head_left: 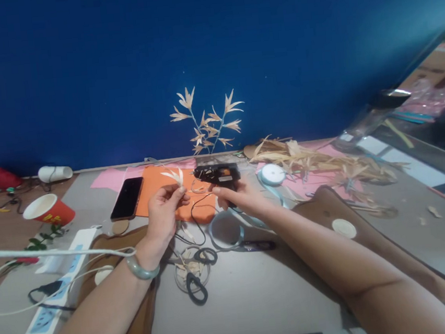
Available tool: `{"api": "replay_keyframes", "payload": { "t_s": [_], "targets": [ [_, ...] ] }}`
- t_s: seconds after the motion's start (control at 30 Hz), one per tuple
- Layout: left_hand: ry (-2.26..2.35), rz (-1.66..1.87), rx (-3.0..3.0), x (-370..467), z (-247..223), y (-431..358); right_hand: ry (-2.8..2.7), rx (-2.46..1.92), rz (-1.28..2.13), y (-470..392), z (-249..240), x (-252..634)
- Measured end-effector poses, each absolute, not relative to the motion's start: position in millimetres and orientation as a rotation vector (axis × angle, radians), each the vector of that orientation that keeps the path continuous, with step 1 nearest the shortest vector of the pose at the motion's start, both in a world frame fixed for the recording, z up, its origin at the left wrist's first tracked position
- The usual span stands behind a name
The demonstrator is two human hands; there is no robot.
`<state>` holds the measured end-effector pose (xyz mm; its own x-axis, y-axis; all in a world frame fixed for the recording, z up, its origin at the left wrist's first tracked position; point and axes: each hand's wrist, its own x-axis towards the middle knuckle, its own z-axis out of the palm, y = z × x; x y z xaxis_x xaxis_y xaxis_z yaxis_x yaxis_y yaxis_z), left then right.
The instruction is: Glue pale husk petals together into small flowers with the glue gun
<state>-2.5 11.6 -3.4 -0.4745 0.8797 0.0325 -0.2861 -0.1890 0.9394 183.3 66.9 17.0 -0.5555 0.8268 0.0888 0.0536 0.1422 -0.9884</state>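
Observation:
Between the thumb and fingers of my left hand (166, 209) is a small corn-husk flower (175, 178), its pale pointed petals fanned upward. My right hand (235, 193) grips a black glue gun (218, 174) by its handle, with the nozzle aimed left at the flower, a short gap away. Under both hands lies an orange sheet (151, 187). Behind them stands a stem arrangement (221, 120) bearing several similar husk flowers. Nearer to me are black-handled scissors (197, 287) and a roll of pale ribbon (272, 174) is to the right.
Dried husks (296, 154) are heaped at the back right. A phone (127, 198), a red paper cup (49, 210) and a white power strip (57, 288) with cables are on the left. Brown cushioned pads (375, 247) lie under my forearms. A blue wall (118, 66) rises behind.

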Motion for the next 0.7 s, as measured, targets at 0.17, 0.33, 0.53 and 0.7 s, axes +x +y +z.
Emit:
{"api": "replay_keyframes", "payload": {
  "t_s": [0.17, 0.33, 0.53, 0.7],
  "targets": [
    [1.231, 1.788, 0.835, -2, -3, 10, -1.974, -0.821, 1.246, 58, 19, 182],
    [1.231, 1.774, 0.875, -3, -5, 10, -2.159, -0.796, 0.854, 56, 11, 179],
    [1.239, 1.739, 0.909, -3, -5, 8, -2.229, -0.826, 0.706, 56, 10, 179],
    [1.251, 1.715, 0.904, -2, -2, 7, -2.246, -0.815, 0.687, 54, 12, 179]
  ]
}}
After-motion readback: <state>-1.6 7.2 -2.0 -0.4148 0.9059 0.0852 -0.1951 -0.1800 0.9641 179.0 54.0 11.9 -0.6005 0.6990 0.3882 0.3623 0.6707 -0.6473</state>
